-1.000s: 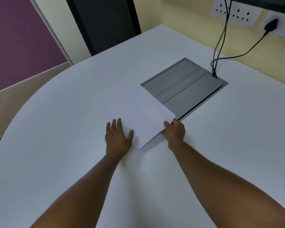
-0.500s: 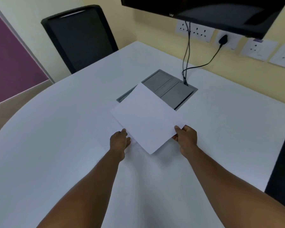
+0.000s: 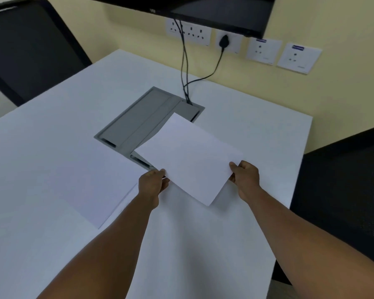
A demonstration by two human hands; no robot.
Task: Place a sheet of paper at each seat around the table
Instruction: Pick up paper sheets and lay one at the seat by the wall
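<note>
Both hands (image 3: 200, 182) pinching sheet (image 3: 189, 157) edges

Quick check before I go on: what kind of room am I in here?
Most likely a small office meeting room: a white table with a grey cable box set into its top, black office chairs drawn up to it, and a wall-mounted screen above a row of sockets.

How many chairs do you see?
2. One black chair stands at the table's far left corner; another sits along its right side. More may be hidden outside the view.
</note>
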